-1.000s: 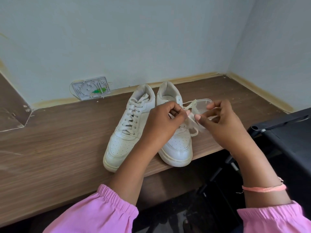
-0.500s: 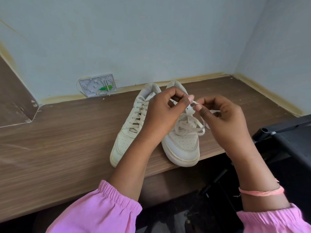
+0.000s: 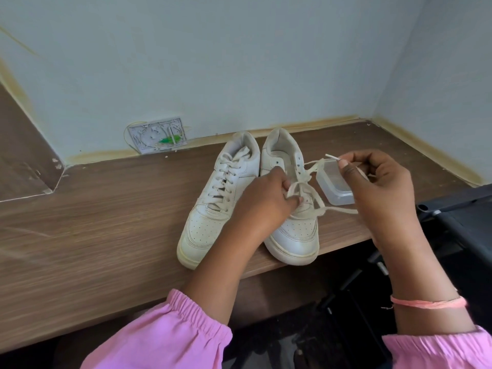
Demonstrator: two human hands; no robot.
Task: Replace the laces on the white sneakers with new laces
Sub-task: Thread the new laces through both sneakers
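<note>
On brown wood-grain desk (image 3: 106, 222), R white leather sneaker (image 3: 295, 235) at 6 o'clock of frame ctr. L hand (image 3: 263, 201) pinches flat cream lace (image 3: 306, 187) loop; R hand (image 3: 383, 187) pinches tip at 3 o'clock. Lace soft, light, limp; best gripped nr stiff tip.

A brown wood-grain laminate desk (image 3: 93, 209) meets pale blue painted walls (image 3: 213, 62) in a corner, yellowish stains along the joint; a broken white wall socket plate (image 3: 157, 138) sits low, daylight soft and even.
</note>
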